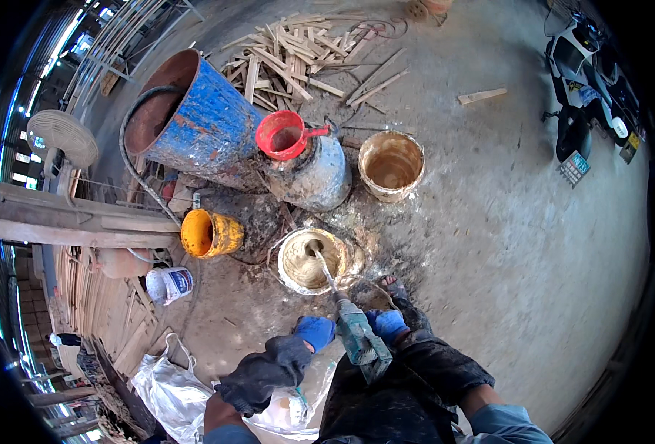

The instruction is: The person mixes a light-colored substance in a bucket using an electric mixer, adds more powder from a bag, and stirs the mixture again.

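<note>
A teal hand-held power mixer (362, 340) slants away from me between my two hands. Its pale, crusted shaft (326, 271) runs down into thick beige paste (298, 263) inside a white, splattered bucket (283, 279). The paste dips into a hollow around the shaft, and the mixing head is sunk out of sight. My left hand (315, 333), in a blue glove, is closed at the mixer's left side. On its other side my right hand (388, 325), gloved in blue too, is closed on it. The grips themselves are hidden by the gloves.
Beyond the bucket stand a crusted tub (391, 194), a blue-grey drum (327, 177) topped by a red dipper (283, 152), and a tilted blue barrel (220, 118). Yellow (227, 235) and white (166, 287) pails lie left. White sacks (168, 388) lie near my left arm.
</note>
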A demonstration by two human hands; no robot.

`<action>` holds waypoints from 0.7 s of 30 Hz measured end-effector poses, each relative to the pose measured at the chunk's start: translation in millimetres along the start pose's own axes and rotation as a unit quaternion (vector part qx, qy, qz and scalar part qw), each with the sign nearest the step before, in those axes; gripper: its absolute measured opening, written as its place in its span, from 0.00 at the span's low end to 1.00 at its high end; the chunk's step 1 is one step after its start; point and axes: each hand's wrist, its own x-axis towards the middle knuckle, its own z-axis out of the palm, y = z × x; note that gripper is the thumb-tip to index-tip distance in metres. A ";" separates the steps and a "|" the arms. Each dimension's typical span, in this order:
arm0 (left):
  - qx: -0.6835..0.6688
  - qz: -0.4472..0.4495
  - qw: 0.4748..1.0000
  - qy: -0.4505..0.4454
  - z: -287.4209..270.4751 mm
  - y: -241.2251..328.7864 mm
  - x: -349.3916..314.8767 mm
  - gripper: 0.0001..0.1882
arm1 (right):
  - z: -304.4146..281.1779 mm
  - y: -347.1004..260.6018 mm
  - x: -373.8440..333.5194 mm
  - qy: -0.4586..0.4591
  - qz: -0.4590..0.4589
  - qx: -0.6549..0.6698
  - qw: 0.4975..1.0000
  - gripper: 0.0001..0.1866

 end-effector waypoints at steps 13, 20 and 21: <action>-0.030 -0.016 0.999 0.027 4.9 0.6 -22.5 0.10 | -40.1 -21.6 -7.7 -0.007 -0.073 -0.028 0.997 0.10; -0.046 -0.024 0.999 -0.009 19.7 -20.5 -34.6 0.10 | -20.3 -34.0 6.8 -0.017 -0.105 0.041 0.993 0.11; -0.050 -0.027 0.998 -0.020 20.2 -23.7 -39.5 0.11 | -17.8 -37.9 4.3 -0.013 -0.092 0.023 0.995 0.12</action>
